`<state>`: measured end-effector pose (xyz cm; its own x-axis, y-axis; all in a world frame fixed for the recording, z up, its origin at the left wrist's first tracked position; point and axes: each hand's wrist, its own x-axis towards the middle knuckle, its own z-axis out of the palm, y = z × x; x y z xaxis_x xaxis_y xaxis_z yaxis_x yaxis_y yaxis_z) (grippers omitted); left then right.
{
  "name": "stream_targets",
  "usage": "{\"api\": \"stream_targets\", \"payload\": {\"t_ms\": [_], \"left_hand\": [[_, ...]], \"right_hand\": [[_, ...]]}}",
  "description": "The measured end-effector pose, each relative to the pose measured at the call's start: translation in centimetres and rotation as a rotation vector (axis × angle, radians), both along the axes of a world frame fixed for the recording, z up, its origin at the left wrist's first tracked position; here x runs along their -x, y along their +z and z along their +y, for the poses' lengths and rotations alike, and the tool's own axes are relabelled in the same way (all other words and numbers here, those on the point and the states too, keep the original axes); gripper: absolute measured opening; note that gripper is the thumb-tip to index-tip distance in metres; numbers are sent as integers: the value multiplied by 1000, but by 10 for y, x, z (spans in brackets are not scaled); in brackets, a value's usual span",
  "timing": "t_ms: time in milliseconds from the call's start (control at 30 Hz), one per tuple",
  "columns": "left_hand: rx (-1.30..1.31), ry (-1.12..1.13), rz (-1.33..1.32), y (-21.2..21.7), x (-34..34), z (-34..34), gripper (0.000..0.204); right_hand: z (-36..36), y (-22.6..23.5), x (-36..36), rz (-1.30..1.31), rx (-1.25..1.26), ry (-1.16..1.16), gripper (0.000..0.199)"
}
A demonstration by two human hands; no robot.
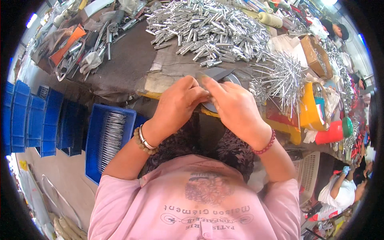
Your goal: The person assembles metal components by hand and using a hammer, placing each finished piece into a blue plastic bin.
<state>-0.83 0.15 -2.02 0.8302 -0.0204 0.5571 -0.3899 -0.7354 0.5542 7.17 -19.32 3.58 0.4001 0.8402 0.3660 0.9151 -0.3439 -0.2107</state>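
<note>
two hands: left hand [176, 100] & right hand [236, 106] close together at bench [124, 60] edge; fingers curled in, can't tell what's gripped;
grey disc [233, 77]: under right hand, partly hidden; cd tip if pressed off-centre;
thin rods [282, 76]: splayed nearby; careless swing cd snag 'em;
tube pile [216, 30]: beyond; knock cd start slide

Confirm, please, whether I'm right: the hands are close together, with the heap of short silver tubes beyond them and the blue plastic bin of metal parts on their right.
Not quite: the head view shows the blue plastic bin on their left, not their right. The left hand and right hand are close together, with the heap of short silver tubes beyond them.
</note>
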Motion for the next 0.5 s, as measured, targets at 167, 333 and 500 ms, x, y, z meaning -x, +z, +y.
{"api": "stream_targets", "payload": {"t_ms": [167,333,500], "left_hand": [[14,12,64,-2,0,-1,18],[29,6,66,0,-1,0,15],[17,13,43,-4,-3,0,16]], "right_hand": [[-39,-1,-7,-92,-78,-365,41],[-53,-22,-16,-111,-24,-402,42],[-66,-13,11,108,-290,-334,55]]}}
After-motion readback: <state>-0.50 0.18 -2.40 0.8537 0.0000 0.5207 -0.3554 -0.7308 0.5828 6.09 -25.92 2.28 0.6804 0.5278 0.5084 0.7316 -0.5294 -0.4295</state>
